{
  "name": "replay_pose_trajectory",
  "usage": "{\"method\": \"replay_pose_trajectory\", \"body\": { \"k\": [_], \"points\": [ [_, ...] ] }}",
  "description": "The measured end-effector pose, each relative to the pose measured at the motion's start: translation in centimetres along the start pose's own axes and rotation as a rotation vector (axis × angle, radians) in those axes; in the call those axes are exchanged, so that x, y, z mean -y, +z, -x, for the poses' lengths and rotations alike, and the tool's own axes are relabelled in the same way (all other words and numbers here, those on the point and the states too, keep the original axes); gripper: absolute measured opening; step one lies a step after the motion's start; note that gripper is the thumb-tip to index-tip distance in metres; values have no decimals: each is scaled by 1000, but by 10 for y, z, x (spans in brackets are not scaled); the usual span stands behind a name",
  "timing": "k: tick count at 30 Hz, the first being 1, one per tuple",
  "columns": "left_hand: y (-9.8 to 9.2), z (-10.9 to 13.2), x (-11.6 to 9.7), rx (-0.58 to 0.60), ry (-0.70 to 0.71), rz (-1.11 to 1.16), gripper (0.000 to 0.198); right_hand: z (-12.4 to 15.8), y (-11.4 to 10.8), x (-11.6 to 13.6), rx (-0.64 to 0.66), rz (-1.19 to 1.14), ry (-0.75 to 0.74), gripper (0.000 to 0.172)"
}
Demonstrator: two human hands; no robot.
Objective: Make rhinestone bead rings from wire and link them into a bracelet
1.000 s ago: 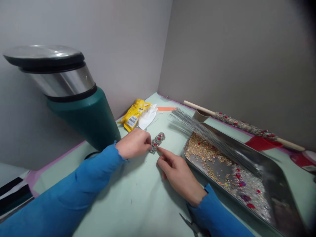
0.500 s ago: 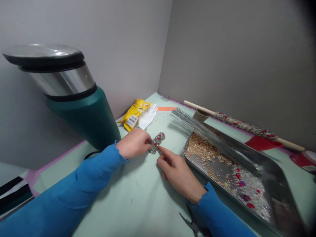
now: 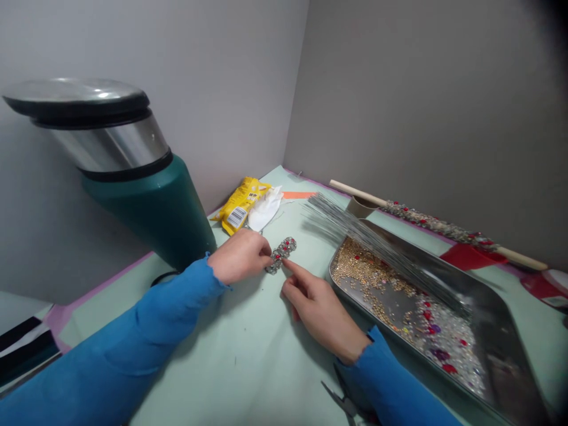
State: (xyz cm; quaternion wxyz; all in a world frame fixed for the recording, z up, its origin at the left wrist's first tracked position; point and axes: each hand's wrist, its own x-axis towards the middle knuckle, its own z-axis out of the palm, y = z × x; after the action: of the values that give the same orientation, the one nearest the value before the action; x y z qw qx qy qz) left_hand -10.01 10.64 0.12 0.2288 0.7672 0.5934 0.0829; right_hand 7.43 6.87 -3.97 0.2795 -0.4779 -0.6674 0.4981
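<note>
A short strip of silvery wire beadwork with red beads (image 3: 286,247) lies on the pale green tabletop between my hands. At its lower left end, my left hand (image 3: 242,255) has thumb and fingers closed on the edge; the fingertips are partly hidden. From the other side, the index finger of my right hand (image 3: 322,310) reaches out and its tip touches the strip. The other fingers of that hand curl loosely, apart from the thumb, with nothing seen in them. Below my right wrist lie dark-jawed pliers (image 3: 344,402), partly covered by the sleeve.
On the right, a metal tray (image 3: 501,319) holds gold, clear and red beads, with a bundle of thin wires (image 3: 368,234) across it. Behind lies a bead-wrapped wooden rod (image 3: 435,223). A green bottle (image 3: 155,201) stands left, near a yellow packet (image 3: 243,204) and white tissue (image 3: 265,210).
The lower end of the beadwork strip has shifted slightly left and up beside my left fingertips. My right hand stays nearly still, index finger extended.
</note>
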Motion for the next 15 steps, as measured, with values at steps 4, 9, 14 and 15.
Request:
{"method": "replay_pose_trajectory", "body": {
  "k": [4, 9, 14, 15],
  "points": [
    [1, 0, 0, -6, -8, 2, 21, 0, 0, -1, 2, 4, -32, 38],
    [2, 0, -1, -21, -13, -7, 20, 0, 0, -2, 21, 31, -33, 40],
    [2, 0, -2, -26, -10, -12, 18, 0, 2, -4, 0, 114, -74, 36],
    [2, 1, -2, -23, -9, -14, 18, 0, 2, -4, -2, 127, -81, 36]
  ]
}}
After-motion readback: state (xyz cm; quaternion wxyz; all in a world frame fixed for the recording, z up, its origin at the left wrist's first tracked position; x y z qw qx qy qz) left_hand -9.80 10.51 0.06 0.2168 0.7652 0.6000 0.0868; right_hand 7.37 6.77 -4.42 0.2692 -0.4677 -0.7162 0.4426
